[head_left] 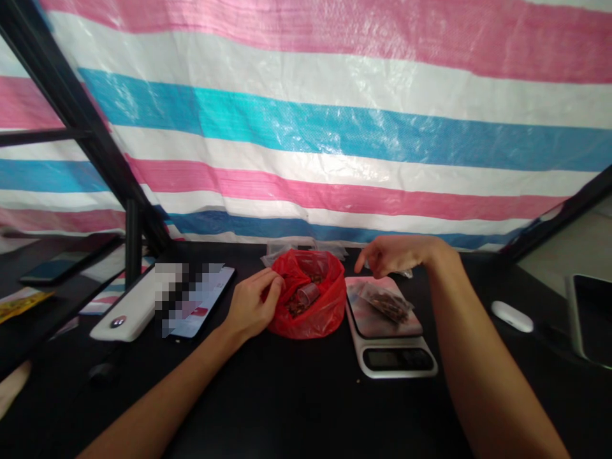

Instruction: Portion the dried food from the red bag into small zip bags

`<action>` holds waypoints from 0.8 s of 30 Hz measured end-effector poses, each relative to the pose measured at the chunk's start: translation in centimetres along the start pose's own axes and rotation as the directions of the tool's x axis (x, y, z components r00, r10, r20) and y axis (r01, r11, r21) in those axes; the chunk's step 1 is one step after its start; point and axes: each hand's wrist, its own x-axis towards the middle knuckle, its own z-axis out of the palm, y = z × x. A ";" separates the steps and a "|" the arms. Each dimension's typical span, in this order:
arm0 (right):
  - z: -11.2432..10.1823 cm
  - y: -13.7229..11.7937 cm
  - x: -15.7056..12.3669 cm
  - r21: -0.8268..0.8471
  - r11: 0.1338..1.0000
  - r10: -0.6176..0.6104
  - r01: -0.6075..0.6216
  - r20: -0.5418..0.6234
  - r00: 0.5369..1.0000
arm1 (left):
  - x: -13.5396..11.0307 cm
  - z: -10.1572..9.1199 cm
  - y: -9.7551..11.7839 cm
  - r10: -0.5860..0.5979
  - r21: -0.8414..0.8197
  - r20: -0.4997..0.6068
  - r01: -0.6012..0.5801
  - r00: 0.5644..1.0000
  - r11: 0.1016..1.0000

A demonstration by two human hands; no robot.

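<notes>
My left hand pinches the left rim of a red plastic bag between thumb and fingers. The bag stands wide at the top. Inside it lie small brown pieces and a small clear plastic cup, tipped on its side. To its right is a white kitchen scale; a clear bag of brown pieces rests on its platform. My right hand hovers over the scale's back edge, fingers loosely bent and apart, nothing visible in its grasp. The scale's display is too dark to read.
Clear plastic bags lie behind the red bag. On the left are a white power bank and a blue card-like item, partly pixelated. A white earbud case and a phone-like device are rightward. Striped sheeting hangs behind.
</notes>
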 end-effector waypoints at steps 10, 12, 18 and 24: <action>0.4 0.3 1.4 -0.071 0.997 0.017 -0.004 0.182 0.983 | -0.1 -0.1 0.1 0.078 -0.024 -0.065 -0.079 0.995 0.997; 0.6 0.5 1.8 -0.079 0.997 0.022 -0.006 0.208 0.978 | -0.1 -0.2 0.1 0.073 -0.021 -0.078 -0.075 0.994 0.997; 0.8 1.0 2.5 -0.084 0.996 0.040 -0.018 0.259 0.965 | -0.1 -0.1 0.1 0.077 -0.045 -0.075 -0.080 0.994 0.996; 0.6 1.0 2.1 -0.081 0.997 0.023 -0.003 0.251 0.968 | 0.0 0.0 0.2 0.071 -0.152 -0.064 -0.080 0.995 0.985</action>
